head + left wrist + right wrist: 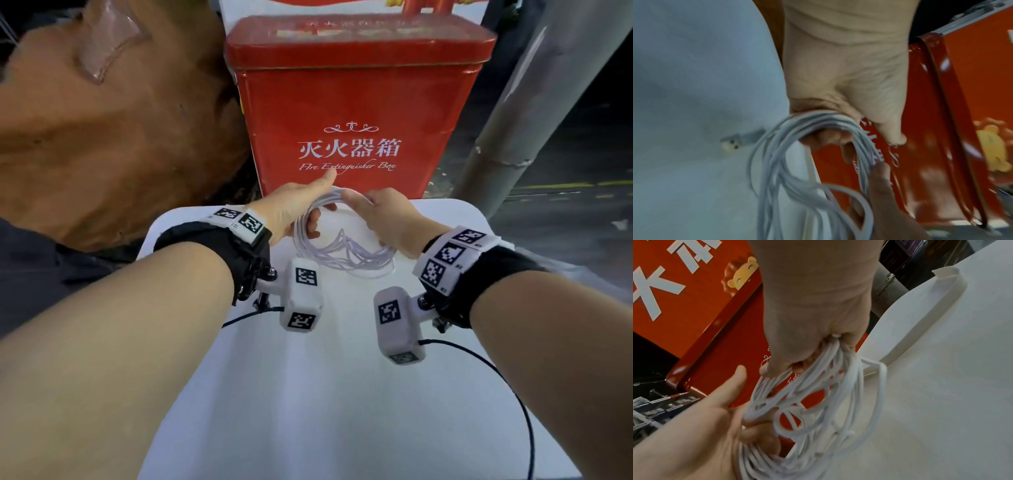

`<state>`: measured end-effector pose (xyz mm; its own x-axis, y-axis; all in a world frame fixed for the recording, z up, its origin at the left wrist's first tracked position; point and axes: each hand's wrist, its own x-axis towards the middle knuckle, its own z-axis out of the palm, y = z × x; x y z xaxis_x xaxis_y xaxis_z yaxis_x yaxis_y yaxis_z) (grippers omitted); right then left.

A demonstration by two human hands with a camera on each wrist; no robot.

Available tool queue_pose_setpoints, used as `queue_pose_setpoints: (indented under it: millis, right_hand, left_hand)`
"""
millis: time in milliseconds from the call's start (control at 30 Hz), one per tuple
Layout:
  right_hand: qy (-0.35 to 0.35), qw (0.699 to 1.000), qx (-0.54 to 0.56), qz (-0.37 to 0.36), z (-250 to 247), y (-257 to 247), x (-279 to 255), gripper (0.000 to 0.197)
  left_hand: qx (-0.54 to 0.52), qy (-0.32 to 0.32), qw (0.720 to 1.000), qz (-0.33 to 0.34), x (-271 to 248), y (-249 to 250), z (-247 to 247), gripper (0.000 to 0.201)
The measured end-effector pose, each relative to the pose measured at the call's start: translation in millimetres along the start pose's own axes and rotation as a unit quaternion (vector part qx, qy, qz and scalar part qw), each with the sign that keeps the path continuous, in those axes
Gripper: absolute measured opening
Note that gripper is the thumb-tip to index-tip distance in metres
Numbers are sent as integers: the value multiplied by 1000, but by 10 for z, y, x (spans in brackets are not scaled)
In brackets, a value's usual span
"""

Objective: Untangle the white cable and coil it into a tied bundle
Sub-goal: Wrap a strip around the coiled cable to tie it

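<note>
Loops of white cable (pixel 337 240) hang between my two hands, held just above the white table (pixel 308 394) in front of the red fire extinguisher box (pixel 356 113). My left hand (pixel 291 209) curls its fingers through the top of the coil, thumb raised free; my right hand (pixel 383 214) pinches the same bunch just beside it. One plug end (pixel 735 140) shows beyond the coil in the left wrist view, apparently on the table. I judge the cable light, limp and smooth, so the loops will spring apart and slide if my grip slackens. The best hold is where the strands gather tight at the top. The lower loops look uneven and crossed, not yet tied.
</note>
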<state>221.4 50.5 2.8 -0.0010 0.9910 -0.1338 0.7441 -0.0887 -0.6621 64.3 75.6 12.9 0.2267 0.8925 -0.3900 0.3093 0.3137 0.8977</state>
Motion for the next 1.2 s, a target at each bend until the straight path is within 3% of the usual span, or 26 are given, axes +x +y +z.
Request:
queue_pose_setpoints:
  millis: [100,200,300,433,567,633,733,800,900,967,1067,1200]
  right_hand:
    - [17,998,64,7,-12,-55,-37,52]
    - [8,992,121,-29,-43,-178,-76,50]
    - [-4,998,50,-37,17,-195,-15,50]
    - [-9,983,-173,58,219,91,131,47]
    - [-31,971,-222,87,342,218,244,46]
    - [-11,972,-222,81,352,212,280,45]
    - [8,965,-254,67,386,191,294,33]
    - [0,959,-279,47,423,149,286,25]
    - [-1,969,-246,-13,427,58,283,23]
    - [15,981,-182,-65,390,-18,262,21]
    - [43,987,-100,-115,304,-94,227,20]
    - [78,991,-76,-75,151,-17,192,24]
  left_hand:
    - [-8,64,997,34,-51,118,44,47]
    - [19,85,992,92,-71,190,-67,33]
    - [68,120,983,121,-76,121,-346,33]
    - [139,88,985,46,-147,-119,-669,38]
    - [196,34,979,-52,-202,-259,-737,32]
    - [192,45,979,-57,-171,-300,-737,33]
    - [179,47,982,-37,-150,-319,-686,15]
    - [183,48,982,-15,-167,-289,-632,19]
    - [214,39,975,42,-211,-180,-531,50]
    - [247,31,965,83,-246,-112,-464,55]
    - [284,16,953,103,-252,-34,-441,45]
    - [300,62,946,109,-278,-10,-556,25]
